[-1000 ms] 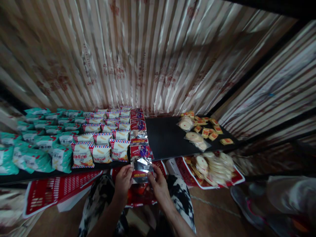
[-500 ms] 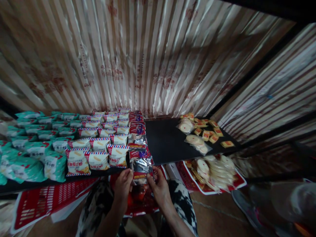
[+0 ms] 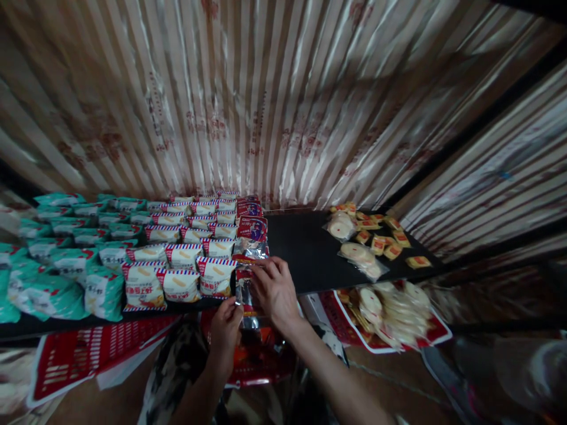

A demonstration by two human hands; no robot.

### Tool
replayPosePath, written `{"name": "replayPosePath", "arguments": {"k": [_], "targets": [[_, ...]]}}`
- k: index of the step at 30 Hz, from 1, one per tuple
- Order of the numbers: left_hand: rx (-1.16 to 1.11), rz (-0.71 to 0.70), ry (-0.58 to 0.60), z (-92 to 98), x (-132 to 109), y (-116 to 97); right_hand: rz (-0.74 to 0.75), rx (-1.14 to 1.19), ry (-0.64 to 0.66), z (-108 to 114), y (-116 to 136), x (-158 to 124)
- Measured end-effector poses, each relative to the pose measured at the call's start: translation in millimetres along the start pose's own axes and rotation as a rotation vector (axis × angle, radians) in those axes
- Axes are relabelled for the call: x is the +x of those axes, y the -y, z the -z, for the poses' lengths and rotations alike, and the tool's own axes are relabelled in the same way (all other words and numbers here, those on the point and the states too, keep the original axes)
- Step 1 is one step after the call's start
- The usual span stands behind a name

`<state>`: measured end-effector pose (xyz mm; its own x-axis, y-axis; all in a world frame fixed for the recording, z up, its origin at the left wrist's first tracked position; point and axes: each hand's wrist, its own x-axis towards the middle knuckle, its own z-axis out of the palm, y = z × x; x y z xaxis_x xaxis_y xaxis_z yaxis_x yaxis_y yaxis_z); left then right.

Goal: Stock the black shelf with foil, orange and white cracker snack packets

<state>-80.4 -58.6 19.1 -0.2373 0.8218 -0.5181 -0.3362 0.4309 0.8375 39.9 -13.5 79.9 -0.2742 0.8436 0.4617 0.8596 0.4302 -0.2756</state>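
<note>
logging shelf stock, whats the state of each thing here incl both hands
silver-and-red packet, flat at the front edge of the shelf
left hand, fingers pinching the packet's near edge
right hand, open, flat on the packet
red packets, lined up in one row
striped packets, in neat rows
round cakes, bagged, loose on shelf

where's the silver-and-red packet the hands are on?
Head view, centre: the silver-and-red packet lies at the front edge of the black shelf, right of the white striped packets, under the right hand, with the left hand pinching its lower corner.
</note>
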Motion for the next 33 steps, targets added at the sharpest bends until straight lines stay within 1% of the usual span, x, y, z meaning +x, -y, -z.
{"name": "replayPosePath", "arguments": {"k": [2, 5, 9, 12, 15, 19, 25, 30, 33], "targets": [[-0.023, 0.002, 0.012, -1.0, 1, 1, 0.027, -0.068, 0.068, -4, 0, 16], [-0.046, -0.005, 0.023, -2.0, 1, 2, 0.088, -0.168, 0.176, -9, -3, 30], [-0.06, -0.023, 0.042, -2.5, 2, 4, 0.198, -0.264, 0.298, -14, -8, 35], [-0.068, -0.005, 0.019, -3.4, 3, 4, 0.292, -0.297, 0.341, -14, -12, 36], [-0.099, -0.001, 0.005, -5.5, 4, 3, 0.331, -0.307, 0.327, -12, -15, 38], [-0.171, -0.008, -0.034, -10.4, 6, 1, 0.338, -0.309, 0.246, -8, -21, 42], [-0.231, -0.037, -0.087, -15.8, 10, -2, 0.347, -0.272, 0.193, -4, -26, 42], [-0.263, -0.06, -0.082, -20.2, 11, 1, 0.366, -0.229, 0.16, 0, -31, 42], [-0.292, -0.073, -0.099, -22.7, 13, 1, 0.333, -0.207, 0.125, 1, -35, 44]]}}
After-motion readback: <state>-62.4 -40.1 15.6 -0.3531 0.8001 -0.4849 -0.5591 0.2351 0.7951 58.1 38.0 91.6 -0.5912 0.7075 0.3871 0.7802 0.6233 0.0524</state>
